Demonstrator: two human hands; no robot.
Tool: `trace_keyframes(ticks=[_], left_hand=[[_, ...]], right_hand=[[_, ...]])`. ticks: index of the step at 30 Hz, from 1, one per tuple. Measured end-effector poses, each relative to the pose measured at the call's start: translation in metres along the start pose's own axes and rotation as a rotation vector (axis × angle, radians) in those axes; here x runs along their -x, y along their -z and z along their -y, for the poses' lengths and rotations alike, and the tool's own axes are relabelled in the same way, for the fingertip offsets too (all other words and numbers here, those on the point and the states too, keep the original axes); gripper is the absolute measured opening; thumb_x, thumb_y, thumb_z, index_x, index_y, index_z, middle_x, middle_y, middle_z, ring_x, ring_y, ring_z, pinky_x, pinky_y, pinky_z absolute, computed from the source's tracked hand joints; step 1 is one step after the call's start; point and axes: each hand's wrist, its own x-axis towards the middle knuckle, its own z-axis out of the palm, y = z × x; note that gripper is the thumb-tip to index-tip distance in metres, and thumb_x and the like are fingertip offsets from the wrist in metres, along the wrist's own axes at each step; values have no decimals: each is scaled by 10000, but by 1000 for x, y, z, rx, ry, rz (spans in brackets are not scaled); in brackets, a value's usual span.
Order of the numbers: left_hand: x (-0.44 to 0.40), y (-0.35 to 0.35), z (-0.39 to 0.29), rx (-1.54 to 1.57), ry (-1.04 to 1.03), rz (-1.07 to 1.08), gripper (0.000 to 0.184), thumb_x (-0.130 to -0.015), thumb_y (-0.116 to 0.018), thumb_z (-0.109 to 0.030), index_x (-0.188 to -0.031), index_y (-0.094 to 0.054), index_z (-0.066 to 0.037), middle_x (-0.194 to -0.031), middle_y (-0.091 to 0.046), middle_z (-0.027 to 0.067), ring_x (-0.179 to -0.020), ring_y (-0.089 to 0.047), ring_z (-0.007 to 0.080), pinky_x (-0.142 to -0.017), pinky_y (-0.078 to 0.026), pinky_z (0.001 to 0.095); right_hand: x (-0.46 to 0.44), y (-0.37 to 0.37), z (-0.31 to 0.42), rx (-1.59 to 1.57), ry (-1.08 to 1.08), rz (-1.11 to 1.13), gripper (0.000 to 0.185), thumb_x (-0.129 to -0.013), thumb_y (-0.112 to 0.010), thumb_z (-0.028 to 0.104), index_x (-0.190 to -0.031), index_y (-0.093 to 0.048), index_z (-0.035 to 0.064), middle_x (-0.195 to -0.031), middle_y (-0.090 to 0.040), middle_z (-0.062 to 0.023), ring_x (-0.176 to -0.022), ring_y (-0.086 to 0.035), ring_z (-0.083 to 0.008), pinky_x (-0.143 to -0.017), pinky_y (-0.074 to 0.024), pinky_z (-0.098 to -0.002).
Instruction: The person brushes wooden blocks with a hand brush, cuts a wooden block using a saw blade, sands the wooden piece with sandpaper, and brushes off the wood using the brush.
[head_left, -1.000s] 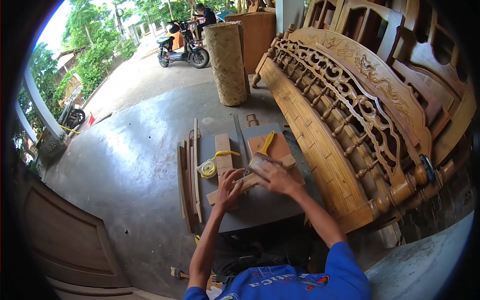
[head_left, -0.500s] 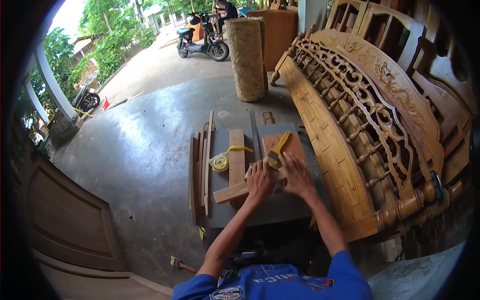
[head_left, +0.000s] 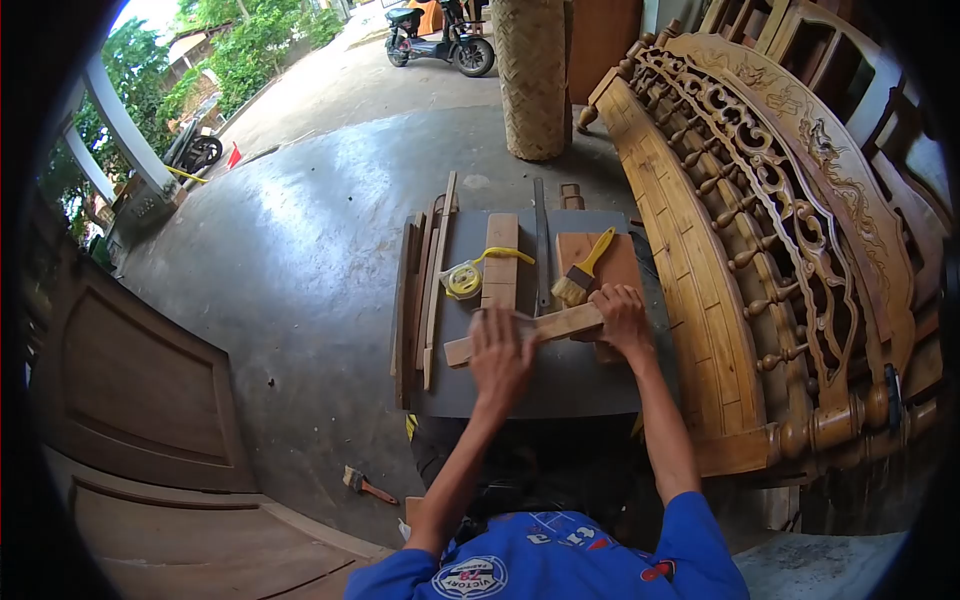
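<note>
A short wooden batten [head_left: 570,322] lies slantwise over the small work table [head_left: 560,398]. My right hand [head_left: 625,318] is closed around its right end, by the paintbrush bristles. My left hand [head_left: 500,352] is over the left part of the batten, its fingers smeared by motion; a greyish patch shows beside them, too blurred to name. Beyond the hands, a wider wooden board [head_left: 502,270] has a tape measure [head_left: 463,281] beside it, the yellow tape drawn across the board. The yellow-handled paintbrush [head_left: 590,265] rests on a reddish wooden block [head_left: 610,262].
Several thin wooden strips [head_left: 437,280] line the table's left edge, and a dark metal ruler-like bar [head_left: 541,245] lies near the middle. Carved wooden bed panels [head_left: 700,290] lean at the right. Another brush [head_left: 368,485] is on the floor, near wooden door panels [head_left: 140,400].
My left hand has slid left along the batten, away from my right hand. My right hand now grips the batten's right end. The view has tilted down.
</note>
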Motion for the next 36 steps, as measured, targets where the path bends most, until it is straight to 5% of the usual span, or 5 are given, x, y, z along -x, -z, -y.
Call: trace_keyframes(ticks=[5,12,26,31,36], left_hand=[[-19,-24,-55,111,-335,-34,638,-871,-445,-439,-1357,-308,-49,-1421,-277,134,-1304,-249,336,-1064,-204,416],[-1,6,33,-144,177,-69,610,-879,-408,-412,-1362,-313,-52,-1418,-277,165,-1305,-252,348,-1080,-169,421],[-6,-6,32,-137,286,-194,610,-877,-402,-386,-1335,-318,9,-1394,-278,229,-1318,-243,314,-1085,-161,406],[-7,-32,-57,66,-228,-78,637,-872,-429,-391,-1306,-331,65,-1349,-326,266,-1278,-304,346,-1073,-202,409],[0,-10,12,109,-114,-66,659,-881,-415,-417,-1354,-267,17,-1381,-299,232,-1301,-277,326,-1074,-195,414]], right_hand=[[5,-18,-15,160,25,-3,390,-621,-743,338,-814,-503,99,-810,-519,-60,-845,-556,-234,-806,-425,-370],[0,9,12,28,-66,91,374,-641,-735,326,-831,-513,94,-822,-518,-68,-866,-546,-248,-799,-406,-376],[23,-4,19,86,-126,-5,378,-638,-726,360,-809,-543,77,-832,-516,-84,-827,-541,-263,-761,-403,-379],[28,-25,2,144,-59,-106,262,-669,-682,255,-823,-567,77,-839,-525,-85,-827,-541,-261,-755,-401,-378],[26,-15,7,70,-77,-49,361,-620,-729,351,-807,-568,88,-809,-517,-68,-810,-541,-251,-739,-405,-372]])
